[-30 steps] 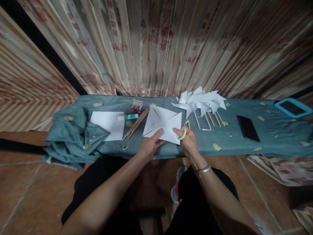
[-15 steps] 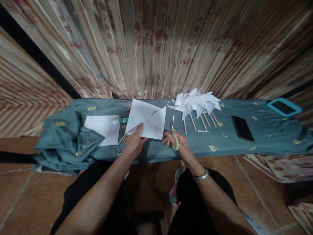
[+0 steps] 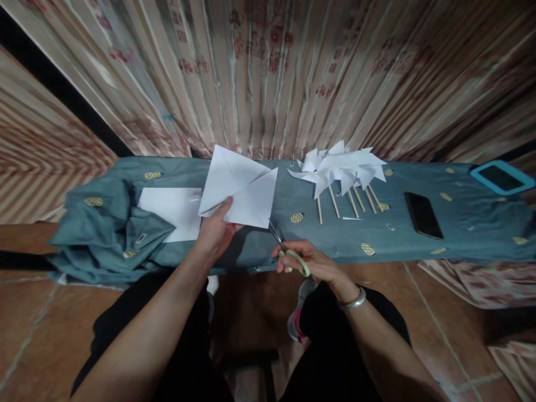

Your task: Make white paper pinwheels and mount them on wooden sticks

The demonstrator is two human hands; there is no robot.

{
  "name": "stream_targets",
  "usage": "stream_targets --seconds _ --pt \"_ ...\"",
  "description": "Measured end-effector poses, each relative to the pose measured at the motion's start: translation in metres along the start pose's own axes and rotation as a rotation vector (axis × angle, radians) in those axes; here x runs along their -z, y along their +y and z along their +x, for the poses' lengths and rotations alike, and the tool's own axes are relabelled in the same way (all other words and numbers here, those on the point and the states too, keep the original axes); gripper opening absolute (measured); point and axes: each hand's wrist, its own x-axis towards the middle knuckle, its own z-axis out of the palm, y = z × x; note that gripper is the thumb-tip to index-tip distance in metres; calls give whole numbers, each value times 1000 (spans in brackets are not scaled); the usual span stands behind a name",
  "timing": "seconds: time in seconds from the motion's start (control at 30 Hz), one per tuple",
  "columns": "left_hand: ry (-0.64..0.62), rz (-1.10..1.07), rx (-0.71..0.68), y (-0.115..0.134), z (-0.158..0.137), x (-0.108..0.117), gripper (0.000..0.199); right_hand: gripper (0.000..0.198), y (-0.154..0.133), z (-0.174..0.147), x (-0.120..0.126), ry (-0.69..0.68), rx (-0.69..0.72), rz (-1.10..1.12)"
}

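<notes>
My left hand point(image 3: 220, 226) grips a square sheet of white paper point(image 3: 240, 192) by its lower left part, thumb on top. Slits run inward from some of the sheet's corners, and crease lines meet toward its middle. My right hand point(image 3: 304, 257) holds scissors point(image 3: 295, 259) with pale green handles, fingers in the loops. The blade tips meet the sheet's lower right corner. Right of the sheet lie several white paper pinwheels point(image 3: 339, 167) on wooden sticks, bunched and overlapping.
More white paper point(image 3: 170, 209) lies at the left, partly under a bunched fold of the grey-green cloth point(image 3: 113, 223). A dark phone point(image 3: 422, 215) and a blue-framed tablet point(image 3: 502, 177) rest at the right. A thin paper scrap point(image 3: 352, 218) lies below the pinwheels. A striped curtain point(image 3: 259, 84) hangs behind.
The sheet has turned and shifted left in my left hand. The scissors have tilted left, from upright beside the sheet to its lower right corner. Sticks and a green-labelled tube are now covered.
</notes>
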Motion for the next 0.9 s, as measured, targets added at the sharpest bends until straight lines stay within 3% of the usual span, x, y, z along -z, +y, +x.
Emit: stream_targets --seconds 0.53,0.9 --pt "-66 52 61 -13 -1 -1 26 55 -2 6 -2 31 -8 33" --pt "-48 51 76 -12 -3 1 23 51 0 7 -2 36 -11 34"
